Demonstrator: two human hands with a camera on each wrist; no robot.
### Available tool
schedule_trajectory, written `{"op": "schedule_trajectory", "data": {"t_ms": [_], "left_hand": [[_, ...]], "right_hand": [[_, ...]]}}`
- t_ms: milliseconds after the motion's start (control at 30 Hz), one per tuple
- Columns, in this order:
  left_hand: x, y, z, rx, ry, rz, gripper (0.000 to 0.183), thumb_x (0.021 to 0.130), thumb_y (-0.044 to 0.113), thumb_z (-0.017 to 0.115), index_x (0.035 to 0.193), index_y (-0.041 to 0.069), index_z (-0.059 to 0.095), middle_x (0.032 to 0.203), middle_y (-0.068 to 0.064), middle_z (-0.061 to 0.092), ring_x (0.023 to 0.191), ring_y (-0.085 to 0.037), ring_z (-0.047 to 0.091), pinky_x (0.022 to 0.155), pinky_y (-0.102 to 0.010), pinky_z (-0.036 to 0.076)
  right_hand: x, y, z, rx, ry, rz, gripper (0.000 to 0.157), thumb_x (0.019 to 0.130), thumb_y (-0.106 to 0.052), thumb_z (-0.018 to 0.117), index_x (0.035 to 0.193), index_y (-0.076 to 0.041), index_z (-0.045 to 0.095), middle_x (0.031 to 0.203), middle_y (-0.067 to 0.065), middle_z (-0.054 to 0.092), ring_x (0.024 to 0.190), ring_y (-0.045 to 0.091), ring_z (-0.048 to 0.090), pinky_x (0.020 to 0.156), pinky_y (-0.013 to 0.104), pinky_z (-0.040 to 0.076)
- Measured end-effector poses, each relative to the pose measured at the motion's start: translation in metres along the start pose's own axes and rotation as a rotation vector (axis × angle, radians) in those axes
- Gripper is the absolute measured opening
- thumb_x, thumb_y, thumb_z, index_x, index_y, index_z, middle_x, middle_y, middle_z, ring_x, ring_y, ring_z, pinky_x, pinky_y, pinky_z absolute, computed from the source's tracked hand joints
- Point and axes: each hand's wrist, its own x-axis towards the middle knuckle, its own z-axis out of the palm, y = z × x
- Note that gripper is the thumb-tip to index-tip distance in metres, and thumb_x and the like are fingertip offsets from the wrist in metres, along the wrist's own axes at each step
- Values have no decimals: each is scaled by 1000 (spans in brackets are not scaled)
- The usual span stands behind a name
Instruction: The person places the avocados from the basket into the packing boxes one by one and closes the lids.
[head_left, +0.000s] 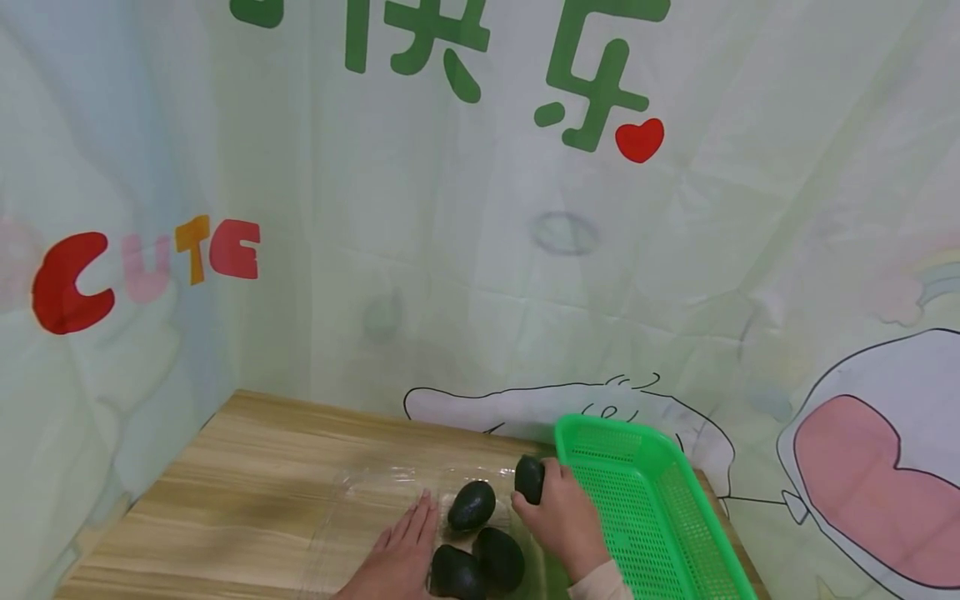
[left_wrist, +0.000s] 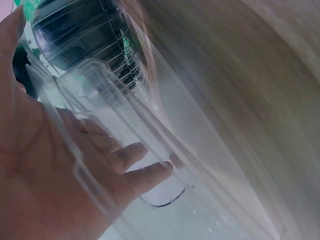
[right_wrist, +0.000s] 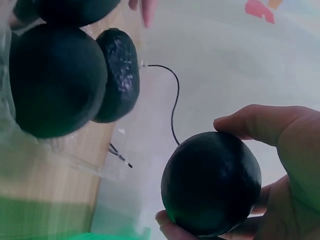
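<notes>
My right hand [head_left: 566,518] grips a dark avocado [head_left: 529,479] between thumb and fingers, raised beside the left rim of the green basket. In the right wrist view, this avocado [right_wrist: 210,185] looks round and nearly black. Several more avocados, one of them a bumpy oval avocado [head_left: 472,505], lie together in a clear plastic container [head_left: 542,575]. Fingers straight and close together, my left hand [head_left: 401,546] rests on the container just left of them. The left wrist view has the clear plastic edge [left_wrist: 90,185] crossing in front of the left palm.
A green perforated basket [head_left: 637,500] stands right of the container, near the table's right edge. The wooden table [head_left: 225,483] reaches back to a printed cloth [head_left: 465,275], which also hangs along the left side.
</notes>
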Motion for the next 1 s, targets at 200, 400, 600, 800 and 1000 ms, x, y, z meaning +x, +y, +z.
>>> {"op": "schedule_trajectory", "data": {"t_ms": [200,400,600,800,1000], "left_hand": [[0,-1,0,-4,6,8,137,55,91,56,151,1,17,160,-20,10,142,-40,22,102,-69,27],[1,-2,1,-11,-4,8,137,56,90,56,152,0,16,160,-19,8,143,-40,19,103,-69,27],[1,-1,-1,-7,-28,-3,137,57,90,56,152,1,15,160,-19,8,143,-41,18,104,-68,27],[1,-1,-1,-13,-27,-10,137,56,90,56,152,1,16,160,-19,8,144,-40,18,103,-68,27],[2,-1,-1,-9,-35,-20,137,56,90,57,152,1,17,160,-18,9,144,-40,18,103,-68,27]], "right_hand": [[-1,-2,11,10,-5,20,67,77,-43,74,122,1,53,98,13,59,69,20,53,51,34,43],[0,-3,23,-3,18,9,68,76,-44,76,122,0,54,99,11,62,74,21,58,53,37,45],[0,-4,33,-16,28,31,68,75,-46,78,121,-1,55,95,11,63,76,23,59,53,38,48],[3,-7,43,-3,1,48,69,75,-44,79,122,0,53,101,16,57,82,27,60,62,43,52],[4,-7,54,7,-10,23,65,75,-43,79,121,-3,55,106,16,50,86,28,58,65,43,51]]}}
